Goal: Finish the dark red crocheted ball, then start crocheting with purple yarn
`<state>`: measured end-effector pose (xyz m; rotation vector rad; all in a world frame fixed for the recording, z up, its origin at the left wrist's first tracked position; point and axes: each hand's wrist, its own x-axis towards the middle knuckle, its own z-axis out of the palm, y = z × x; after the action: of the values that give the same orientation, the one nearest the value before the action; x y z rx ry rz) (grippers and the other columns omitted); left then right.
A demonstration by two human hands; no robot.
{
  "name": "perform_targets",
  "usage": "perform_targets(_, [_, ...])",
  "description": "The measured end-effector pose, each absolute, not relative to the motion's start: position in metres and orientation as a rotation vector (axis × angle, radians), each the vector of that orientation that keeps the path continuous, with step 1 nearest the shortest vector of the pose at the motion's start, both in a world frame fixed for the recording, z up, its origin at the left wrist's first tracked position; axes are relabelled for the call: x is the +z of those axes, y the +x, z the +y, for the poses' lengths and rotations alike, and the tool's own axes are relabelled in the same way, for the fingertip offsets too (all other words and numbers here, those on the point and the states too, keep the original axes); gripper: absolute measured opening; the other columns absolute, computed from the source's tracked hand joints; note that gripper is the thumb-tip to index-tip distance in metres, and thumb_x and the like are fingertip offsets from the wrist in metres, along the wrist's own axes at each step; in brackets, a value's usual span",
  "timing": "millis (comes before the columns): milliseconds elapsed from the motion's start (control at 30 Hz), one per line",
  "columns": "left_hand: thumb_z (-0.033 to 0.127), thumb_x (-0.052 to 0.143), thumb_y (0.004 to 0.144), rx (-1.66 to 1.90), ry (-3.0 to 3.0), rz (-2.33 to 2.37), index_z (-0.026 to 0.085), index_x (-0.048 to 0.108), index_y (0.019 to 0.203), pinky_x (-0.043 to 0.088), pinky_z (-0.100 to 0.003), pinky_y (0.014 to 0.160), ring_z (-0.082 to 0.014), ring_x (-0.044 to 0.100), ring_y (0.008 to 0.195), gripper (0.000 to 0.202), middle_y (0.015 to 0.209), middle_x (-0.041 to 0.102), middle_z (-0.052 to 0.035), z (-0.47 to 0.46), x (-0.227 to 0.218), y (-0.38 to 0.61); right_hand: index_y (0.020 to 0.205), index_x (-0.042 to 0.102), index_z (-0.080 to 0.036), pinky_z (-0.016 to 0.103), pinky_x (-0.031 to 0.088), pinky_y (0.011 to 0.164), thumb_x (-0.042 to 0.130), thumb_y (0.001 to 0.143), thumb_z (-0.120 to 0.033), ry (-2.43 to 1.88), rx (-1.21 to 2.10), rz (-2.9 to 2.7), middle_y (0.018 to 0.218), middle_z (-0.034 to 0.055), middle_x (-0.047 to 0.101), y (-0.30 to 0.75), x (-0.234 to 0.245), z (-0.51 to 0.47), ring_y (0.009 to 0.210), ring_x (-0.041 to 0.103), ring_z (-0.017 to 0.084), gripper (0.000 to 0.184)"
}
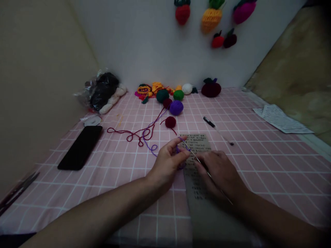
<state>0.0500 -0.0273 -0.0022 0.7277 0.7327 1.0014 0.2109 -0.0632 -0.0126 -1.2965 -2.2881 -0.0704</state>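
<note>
My left hand (170,156) is closed in a pinch on purple yarn (178,149), with a strand raised over its index finger. In my right hand (219,170) is a thin metal crochet hook (210,176), whose tip meets the purple yarn at my left fingertips. Any worked stitches are mostly hidden by the fingers. From the left hand the purple strand loops back over the cloth toward a purple yarn ball (176,107). Beneath both hands lies a sheet of brownish card (198,137) with handwritten lines.
A black phone (80,148) and scissors (19,191) lie at left, below a plastic bag of yarn (103,91). Loose dark red yarn (129,133) trails mid-table near a small red ball (170,122). A pen (209,122) and papers (281,118) are at right.
</note>
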Motion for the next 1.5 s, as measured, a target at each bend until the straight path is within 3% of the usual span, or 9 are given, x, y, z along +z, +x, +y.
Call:
perform_targets(233, [0.013, 0.073, 0.070, 0.895, 0.676, 0.598, 0.014, 0.060, 0.116, 0.028, -0.020, 0.052, -0.0026, 0.037, 0.049, 0.048, 0.062, 0.049, 0.0076, -0.024, 0.000, 0.043, 0.093, 0.055, -0.021, 0.041, 0.038, 0.082, 0.040, 0.095, -0.022, -1.306, 0.063, -2.235, 0.082, 0.0050, 0.069, 0.213, -0.013, -0.063, 0.076, 0.062, 0.022, 0.015])
perform_targets(567, [0.021, 0.078, 0.067, 0.881, 0.861, 0.762, 0.019, 0.053, 0.128, 0.035, -0.021, 0.058, -0.0053, 0.047, 0.060, 0.066, 0.075, 0.052, 0.0048, -0.022, 0.002, 0.039, 0.091, 0.052, -0.023, 0.033, 0.043, 0.070, 0.042, 0.094, -0.023, -1.269, 0.294, -2.088, 0.081, 0.0019, 0.063, 0.212, -0.001, -0.068, 0.074, 0.060, 0.019, 0.010])
perform_targets(900, [0.021, 0.075, 0.070, 0.885, 0.943, 0.759, 0.020, 0.058, 0.120, 0.036, -0.022, 0.058, -0.0064, 0.046, 0.061, 0.052, 0.077, 0.051, 0.0034, -0.022, 0.003, 0.038, 0.090, 0.055, -0.025, 0.031, 0.042, 0.064, 0.043, 0.095, -0.030, -1.453, 0.544, -1.946, 0.079, 0.0006, 0.065, 0.214, 0.000, -0.072, 0.076, 0.061, 0.019, 0.014])
perform_targets(1033, [0.020, 0.072, 0.071, 0.942, 1.028, 0.804, 0.019, 0.056, 0.122, 0.036, -0.023, 0.059, -0.0078, 0.046, 0.063, 0.053, 0.074, 0.051, 0.0041, -0.024, 0.003, 0.041, 0.090, 0.055, -0.024, 0.034, 0.042, 0.071, 0.043, 0.094, -0.026, -1.373, 0.376, -2.061, 0.080, 0.0021, 0.066, 0.215, -0.005, -0.069, 0.077, 0.061, 0.020, 0.014])
perform_targets(1167, [0.017, 0.071, 0.072, 1.019, 1.010, 0.847, 0.018, 0.054, 0.124, 0.039, -0.023, 0.065, -0.0087, 0.049, 0.067, 0.055, 0.074, 0.053, 0.0043, -0.030, 0.000, 0.048, 0.093, 0.058, -0.020, 0.043, 0.035, 0.086, 0.043, 0.094, -0.021, -1.350, 0.034, -2.240, 0.081, 0.0040, 0.070, 0.211, -0.011, -0.067, 0.076, 0.062, 0.022, 0.015])
perform_targets(1267, [0.016, 0.074, 0.070, 1.022, 0.860, 0.826, 0.017, 0.054, 0.124, 0.038, -0.022, 0.064, -0.0080, 0.049, 0.065, 0.058, 0.071, 0.053, 0.0055, -0.033, -0.002, 0.050, 0.096, 0.059, -0.017, 0.045, 0.032, 0.088, 0.041, 0.095, -0.019, -1.363, -0.154, -2.264, 0.084, 0.0070, 0.071, 0.208, -0.013, -0.067, 0.078, 0.063, 0.025, 0.018])
perform_targets(1500, [0.013, 0.079, 0.064, 0.839, 0.641, 0.620, 0.016, 0.059, 0.118, 0.033, -0.020, 0.056, -0.0038, 0.044, 0.053, 0.058, 0.067, 0.056, 0.0054, -0.026, 0.003, 0.039, 0.096, 0.059, -0.021, 0.043, 0.032, 0.091, 0.044, 0.094, -0.021, -1.265, 0.049, -2.241, 0.084, 0.0012, 0.071, 0.217, -0.012, -0.064, 0.077, 0.062, 0.020, 0.015])
